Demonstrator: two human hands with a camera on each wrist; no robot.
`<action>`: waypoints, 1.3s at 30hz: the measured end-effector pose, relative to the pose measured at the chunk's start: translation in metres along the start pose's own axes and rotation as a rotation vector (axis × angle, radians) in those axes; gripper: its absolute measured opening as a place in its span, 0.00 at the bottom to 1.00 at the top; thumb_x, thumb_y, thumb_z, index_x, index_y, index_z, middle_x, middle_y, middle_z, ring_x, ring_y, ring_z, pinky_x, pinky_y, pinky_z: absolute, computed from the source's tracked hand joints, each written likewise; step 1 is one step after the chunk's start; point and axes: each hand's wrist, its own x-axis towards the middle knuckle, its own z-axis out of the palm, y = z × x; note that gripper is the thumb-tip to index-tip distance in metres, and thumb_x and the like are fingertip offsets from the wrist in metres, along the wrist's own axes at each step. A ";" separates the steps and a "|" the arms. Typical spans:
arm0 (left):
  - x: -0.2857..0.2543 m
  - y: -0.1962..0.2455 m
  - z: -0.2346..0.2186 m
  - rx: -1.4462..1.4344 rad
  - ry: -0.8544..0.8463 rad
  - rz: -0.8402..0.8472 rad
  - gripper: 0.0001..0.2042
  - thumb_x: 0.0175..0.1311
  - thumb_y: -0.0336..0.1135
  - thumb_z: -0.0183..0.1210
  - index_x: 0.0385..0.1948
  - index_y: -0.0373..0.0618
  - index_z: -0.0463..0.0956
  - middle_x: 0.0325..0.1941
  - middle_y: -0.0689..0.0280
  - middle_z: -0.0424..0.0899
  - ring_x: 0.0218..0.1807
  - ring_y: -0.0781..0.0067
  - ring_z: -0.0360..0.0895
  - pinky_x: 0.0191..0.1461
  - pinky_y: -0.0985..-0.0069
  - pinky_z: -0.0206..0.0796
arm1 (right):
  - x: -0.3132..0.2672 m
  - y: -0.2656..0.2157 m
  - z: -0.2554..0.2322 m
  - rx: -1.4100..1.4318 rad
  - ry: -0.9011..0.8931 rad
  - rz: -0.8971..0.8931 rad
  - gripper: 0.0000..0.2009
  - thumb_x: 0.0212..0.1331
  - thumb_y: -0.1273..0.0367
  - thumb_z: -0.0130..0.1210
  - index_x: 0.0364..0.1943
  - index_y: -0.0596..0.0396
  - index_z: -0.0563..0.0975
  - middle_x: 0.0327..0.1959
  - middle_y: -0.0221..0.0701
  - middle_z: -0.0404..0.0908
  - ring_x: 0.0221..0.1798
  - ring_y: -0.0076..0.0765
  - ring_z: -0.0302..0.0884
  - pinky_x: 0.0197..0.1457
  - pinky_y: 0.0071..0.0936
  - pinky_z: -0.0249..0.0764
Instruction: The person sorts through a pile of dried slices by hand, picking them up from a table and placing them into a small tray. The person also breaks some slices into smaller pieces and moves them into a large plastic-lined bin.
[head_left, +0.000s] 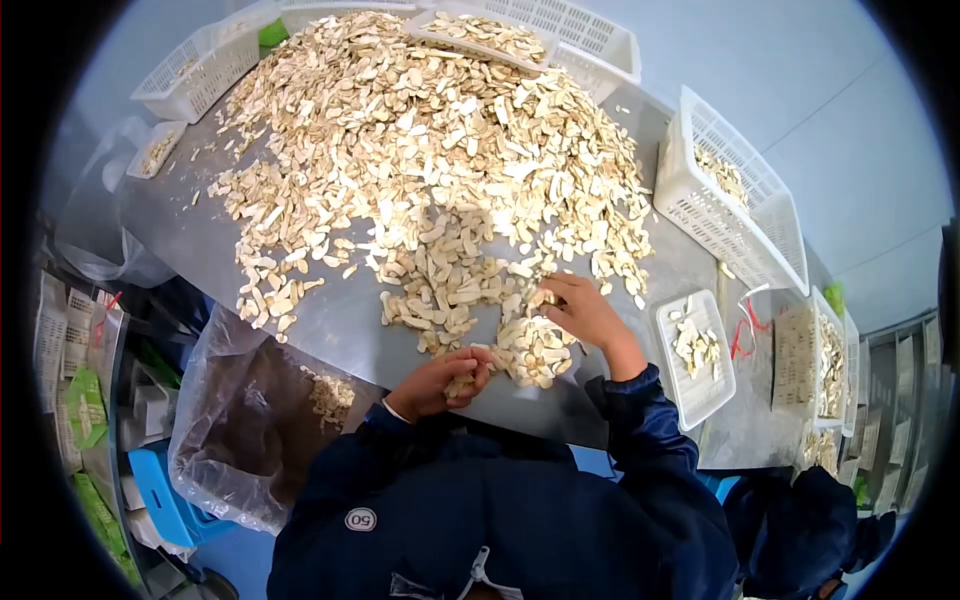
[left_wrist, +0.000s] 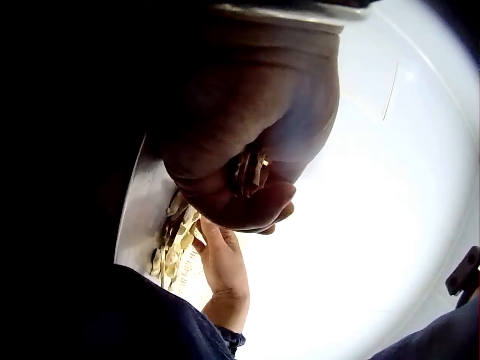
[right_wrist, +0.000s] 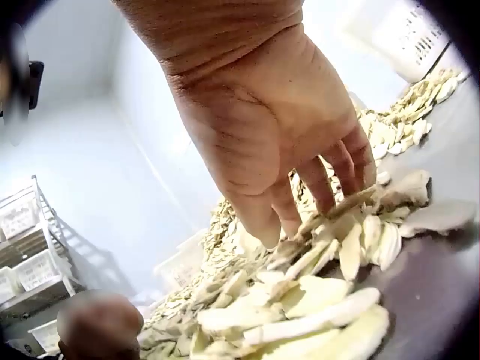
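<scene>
Pale dried slices lie in a big heap (head_left: 430, 130) on the metal table, with a smaller pile (head_left: 535, 352) near the front edge. My left hand (head_left: 440, 385) curls round a few slices (left_wrist: 251, 172), seen in its palm in the left wrist view. My right hand (head_left: 590, 315) reaches down at the small pile's far side; in the right wrist view the fingers of the right hand (right_wrist: 262, 135) point down, spread, and touch slices (right_wrist: 352, 247). Whether a slice is between its fingertips is hidden.
A shallow white tray (head_left: 728, 385) with some slices stands right of my right hand. White baskets (head_left: 735, 240) stand at the right and along the back. A lined container (head_left: 225, 440) with small pieces is at the lower left. Another person's dark sleeve (head_left: 820, 530) shows at lower right.
</scene>
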 end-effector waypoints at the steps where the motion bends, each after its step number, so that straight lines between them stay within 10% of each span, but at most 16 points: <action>1: 0.000 0.000 -0.001 0.004 0.003 -0.001 0.13 0.77 0.34 0.44 0.56 0.42 0.70 0.37 0.62 0.75 0.25 0.81 0.65 0.22 0.84 0.59 | 0.002 -0.005 -0.005 0.101 -0.081 0.011 0.16 0.59 0.65 0.61 0.51 0.56 0.81 0.51 0.44 0.82 0.53 0.55 0.79 0.60 0.42 0.74; 10: 0.003 -0.005 -0.003 0.003 0.004 0.000 0.14 0.77 0.37 0.48 0.58 0.41 0.69 0.38 0.63 0.75 0.24 0.82 0.65 0.21 0.86 0.58 | 0.053 0.118 -0.046 -0.466 0.440 0.260 0.18 0.57 0.60 0.64 0.48 0.53 0.83 0.56 0.45 0.81 0.58 0.57 0.77 0.61 0.42 0.74; 13: 0.004 -0.003 -0.001 0.003 0.010 0.023 0.15 0.76 0.37 0.49 0.58 0.42 0.70 0.38 0.63 0.75 0.24 0.82 0.65 0.21 0.85 0.58 | 0.045 0.130 -0.044 -0.358 0.268 0.199 0.19 0.56 0.56 0.62 0.48 0.51 0.83 0.55 0.52 0.77 0.54 0.60 0.78 0.57 0.46 0.75; 17: 0.002 -0.003 0.005 0.026 0.050 0.039 0.15 0.76 0.37 0.49 0.59 0.42 0.70 0.38 0.63 0.75 0.23 0.82 0.64 0.21 0.85 0.58 | 0.013 0.098 -0.053 -0.057 0.058 0.109 0.12 0.60 0.62 0.62 0.39 0.57 0.83 0.36 0.38 0.85 0.45 0.45 0.82 0.49 0.36 0.77; 18: 0.002 -0.004 0.006 0.037 0.057 0.037 0.16 0.76 0.37 0.49 0.59 0.42 0.70 0.38 0.63 0.75 0.23 0.82 0.63 0.21 0.85 0.58 | 0.003 0.085 -0.057 0.026 0.073 0.356 0.09 0.63 0.67 0.60 0.34 0.59 0.83 0.29 0.31 0.83 0.30 0.28 0.80 0.37 0.27 0.75; 21: 0.005 -0.005 0.001 0.011 0.028 0.014 0.16 0.77 0.37 0.48 0.60 0.42 0.70 0.38 0.63 0.75 0.23 0.83 0.63 0.21 0.85 0.58 | -0.019 0.089 -0.072 0.148 0.077 0.472 0.08 0.64 0.68 0.58 0.34 0.60 0.83 0.24 0.27 0.80 0.25 0.19 0.75 0.31 0.23 0.71; 28: 0.004 -0.004 0.005 0.001 0.059 0.032 0.15 0.77 0.36 0.47 0.59 0.40 0.70 0.38 0.62 0.75 0.23 0.83 0.63 0.21 0.85 0.58 | -0.024 0.100 -0.063 -0.214 0.114 0.202 0.08 0.65 0.73 0.52 0.35 0.62 0.82 0.23 0.27 0.80 0.27 0.20 0.77 0.32 0.23 0.72; 32: 0.004 -0.004 0.006 -0.001 0.053 0.028 0.14 0.78 0.35 0.46 0.58 0.41 0.70 0.38 0.63 0.75 0.24 0.82 0.64 0.22 0.85 0.58 | -0.034 0.100 -0.068 0.239 -0.079 0.393 0.11 0.63 0.72 0.49 0.39 0.60 0.83 0.23 0.31 0.81 0.28 0.25 0.79 0.35 0.26 0.76; 39: 0.004 -0.003 0.005 -0.006 0.027 0.022 0.14 0.77 0.36 0.47 0.58 0.42 0.70 0.39 0.64 0.76 0.25 0.82 0.65 0.23 0.85 0.59 | -0.065 0.069 -0.080 0.010 0.106 0.446 0.10 0.59 0.67 0.56 0.40 0.54 0.84 0.27 0.40 0.82 0.28 0.37 0.78 0.38 0.32 0.74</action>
